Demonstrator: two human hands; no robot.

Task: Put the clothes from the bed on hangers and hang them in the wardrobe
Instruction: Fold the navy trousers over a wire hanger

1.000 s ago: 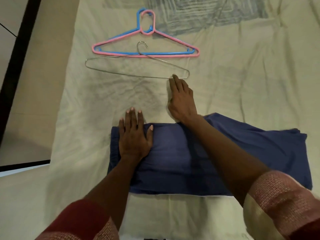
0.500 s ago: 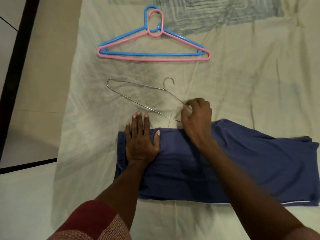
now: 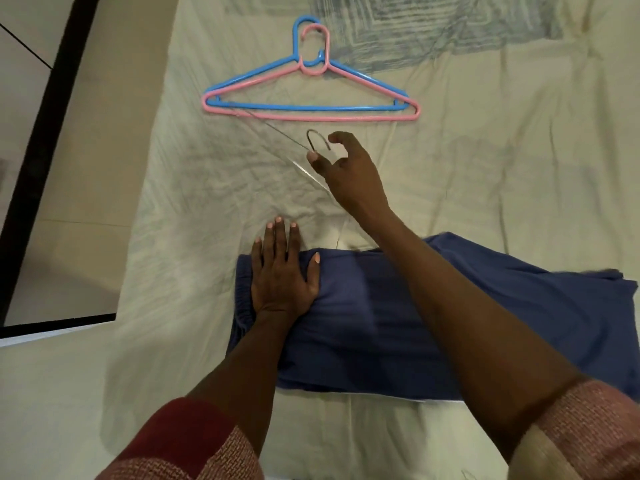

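The folded blue garment point(image 3: 398, 327) lies on the near part of the bed point(image 3: 502, 150). The left hand point(image 3: 282, 271) presses flat and open on its left end. The right hand point(image 3: 349, 171) holds the wire hanger point(image 3: 304, 171) loosely near its hook, fingers curled. I think it is best to grip firmly, then slide one end under the cloth.

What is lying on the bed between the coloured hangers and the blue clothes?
In the head view, a thin wire hanger lies between the plastic hangers and the blue garment, with the right hand at its hook, over cream sheet.
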